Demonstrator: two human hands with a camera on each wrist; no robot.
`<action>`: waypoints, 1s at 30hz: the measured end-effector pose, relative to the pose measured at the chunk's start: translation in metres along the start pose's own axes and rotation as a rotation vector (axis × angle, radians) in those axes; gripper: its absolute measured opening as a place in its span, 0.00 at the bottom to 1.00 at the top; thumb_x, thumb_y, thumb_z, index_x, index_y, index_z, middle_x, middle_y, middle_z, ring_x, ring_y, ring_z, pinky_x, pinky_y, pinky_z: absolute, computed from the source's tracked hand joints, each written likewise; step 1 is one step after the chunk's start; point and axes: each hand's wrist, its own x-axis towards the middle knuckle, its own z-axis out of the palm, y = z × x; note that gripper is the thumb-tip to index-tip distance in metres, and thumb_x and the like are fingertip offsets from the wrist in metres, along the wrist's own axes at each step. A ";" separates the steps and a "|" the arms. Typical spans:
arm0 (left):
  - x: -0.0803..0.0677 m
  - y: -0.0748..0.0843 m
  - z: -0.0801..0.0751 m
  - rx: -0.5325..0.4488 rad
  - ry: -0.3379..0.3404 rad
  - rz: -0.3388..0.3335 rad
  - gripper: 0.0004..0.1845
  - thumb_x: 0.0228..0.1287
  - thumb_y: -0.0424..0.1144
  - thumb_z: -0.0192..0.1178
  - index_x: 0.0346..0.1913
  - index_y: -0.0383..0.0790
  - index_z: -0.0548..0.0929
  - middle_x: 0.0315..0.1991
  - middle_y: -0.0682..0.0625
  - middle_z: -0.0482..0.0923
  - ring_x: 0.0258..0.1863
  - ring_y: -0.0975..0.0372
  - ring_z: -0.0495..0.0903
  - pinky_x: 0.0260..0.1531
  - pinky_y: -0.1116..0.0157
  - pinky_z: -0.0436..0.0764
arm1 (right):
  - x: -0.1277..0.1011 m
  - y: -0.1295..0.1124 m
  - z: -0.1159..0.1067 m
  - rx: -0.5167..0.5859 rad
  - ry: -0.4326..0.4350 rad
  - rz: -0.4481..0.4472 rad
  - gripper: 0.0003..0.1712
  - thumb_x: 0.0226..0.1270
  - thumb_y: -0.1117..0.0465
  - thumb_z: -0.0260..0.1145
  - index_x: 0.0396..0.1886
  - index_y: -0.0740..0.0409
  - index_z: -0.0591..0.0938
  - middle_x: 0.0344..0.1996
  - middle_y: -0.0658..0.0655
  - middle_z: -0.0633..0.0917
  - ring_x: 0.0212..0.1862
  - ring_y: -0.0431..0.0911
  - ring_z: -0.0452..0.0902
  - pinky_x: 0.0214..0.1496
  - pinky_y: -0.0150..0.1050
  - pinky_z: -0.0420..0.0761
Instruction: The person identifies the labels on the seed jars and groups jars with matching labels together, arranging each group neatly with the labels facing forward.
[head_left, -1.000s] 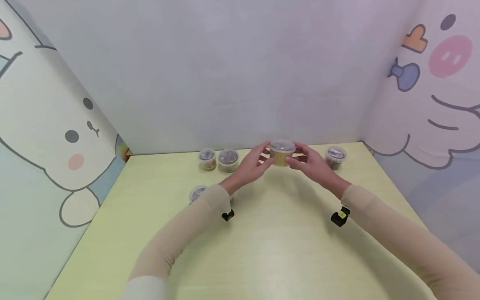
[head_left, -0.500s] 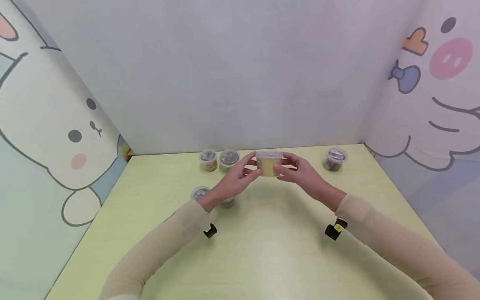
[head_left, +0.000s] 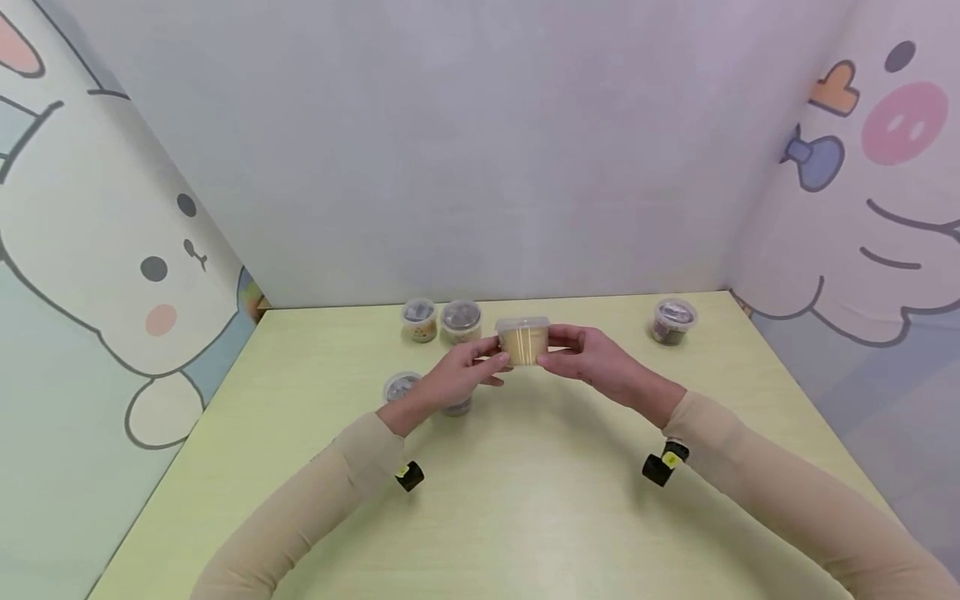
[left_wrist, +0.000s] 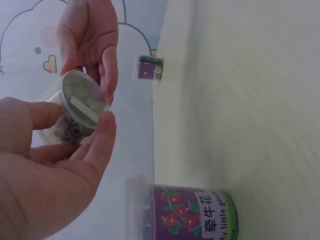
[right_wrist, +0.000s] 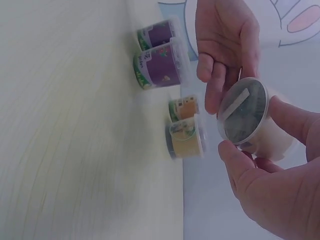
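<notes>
A small lidded plastic tub (head_left: pixel 523 343) with a yellowish wrapper is raised above the table, lid upward in the head view. My left hand (head_left: pixel 459 373) pinches its left side between thumb and fingers. On the other side, my right hand (head_left: pixel 600 363) holds it the same way. Both wrist views show the tub's round base (left_wrist: pixel 84 99), dark with a pale strip across it. In the right wrist view that base (right_wrist: pixel 243 111) faces the table side, and the fingers behind the tub are partly hidden.
Two similar tubs, one orange-patterned (head_left: pixel 420 322) and one yellowish (right_wrist: pixel 186 137), stand at the back left. Nearer, behind my left forearm, are two purple tubs (right_wrist: pixel 159 65), partly covered. Another purple tub (head_left: pixel 673 322) stands at the back right. A white wall (head_left: pixel 480 150) closes the back.
Both hands have brought the tub left and down, nearer to me. Its side now faces the head camera more, its lid less. The standing tubs have stayed in place.
</notes>
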 end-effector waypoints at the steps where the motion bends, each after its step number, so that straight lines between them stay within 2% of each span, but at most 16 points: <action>1: 0.000 0.001 -0.001 -0.007 -0.017 -0.015 0.30 0.81 0.42 0.52 0.76 0.28 0.60 0.68 0.35 0.70 0.62 0.47 0.78 0.55 0.51 0.81 | 0.000 0.000 0.000 0.000 -0.001 0.000 0.40 0.71 0.59 0.70 0.76 0.65 0.63 0.69 0.65 0.71 0.64 0.53 0.75 0.67 0.49 0.74; 5: 0.000 0.001 -0.007 -0.033 -0.057 -0.063 0.30 0.80 0.44 0.52 0.75 0.30 0.63 0.66 0.38 0.73 0.62 0.49 0.78 0.55 0.55 0.81 | 0.002 0.001 0.000 0.011 0.000 0.008 0.40 0.70 0.59 0.70 0.75 0.65 0.63 0.69 0.65 0.70 0.63 0.53 0.75 0.65 0.46 0.76; 9: 0.000 0.001 -0.009 -0.063 -0.079 -0.073 0.30 0.81 0.44 0.52 0.75 0.30 0.61 0.66 0.37 0.73 0.62 0.48 0.78 0.55 0.56 0.82 | 0.004 0.003 0.000 0.032 0.000 0.024 0.40 0.70 0.60 0.71 0.75 0.65 0.62 0.69 0.65 0.70 0.64 0.56 0.74 0.63 0.44 0.77; 13: -0.003 0.000 -0.009 -0.064 -0.077 -0.084 0.30 0.80 0.44 0.52 0.75 0.30 0.61 0.65 0.36 0.74 0.60 0.47 0.79 0.53 0.55 0.82 | 0.005 0.004 0.001 0.057 -0.018 0.028 0.40 0.71 0.62 0.70 0.76 0.65 0.62 0.69 0.65 0.69 0.67 0.62 0.70 0.64 0.45 0.77; 17: -0.005 0.000 -0.011 -0.045 -0.077 -0.109 0.30 0.80 0.46 0.54 0.75 0.32 0.63 0.63 0.39 0.76 0.58 0.48 0.81 0.53 0.54 0.82 | 0.005 0.004 0.004 0.075 -0.040 0.019 0.39 0.71 0.63 0.69 0.76 0.66 0.61 0.69 0.66 0.69 0.66 0.60 0.72 0.63 0.46 0.77; 21: -0.003 0.002 -0.022 0.025 -0.164 -0.160 0.31 0.78 0.50 0.55 0.73 0.35 0.65 0.62 0.36 0.75 0.55 0.50 0.82 0.54 0.53 0.82 | 0.004 0.003 0.004 0.100 -0.066 0.022 0.40 0.71 0.65 0.68 0.76 0.67 0.60 0.69 0.67 0.68 0.62 0.55 0.76 0.63 0.46 0.78; 25: 0.002 0.009 -0.036 0.094 -0.281 -0.207 0.27 0.76 0.49 0.58 0.67 0.36 0.68 0.58 0.34 0.76 0.56 0.45 0.81 0.55 0.51 0.81 | 0.004 0.002 0.008 0.129 -0.099 0.022 0.40 0.71 0.67 0.68 0.76 0.67 0.60 0.69 0.67 0.68 0.61 0.53 0.78 0.62 0.48 0.78; 27: 0.003 0.012 -0.040 0.109 -0.303 -0.211 0.24 0.75 0.47 0.59 0.64 0.35 0.70 0.56 0.36 0.78 0.56 0.43 0.80 0.54 0.52 0.81 | 0.003 0.002 0.010 0.140 -0.111 0.018 0.40 0.70 0.68 0.68 0.76 0.67 0.60 0.69 0.67 0.68 0.60 0.53 0.78 0.62 0.48 0.78; 30: 0.004 0.014 -0.041 0.113 -0.296 -0.208 0.24 0.75 0.45 0.60 0.64 0.34 0.70 0.53 0.41 0.80 0.55 0.44 0.80 0.53 0.53 0.82 | 0.004 0.002 0.011 0.154 -0.117 0.015 0.40 0.70 0.69 0.67 0.76 0.67 0.59 0.69 0.67 0.68 0.60 0.53 0.78 0.62 0.49 0.78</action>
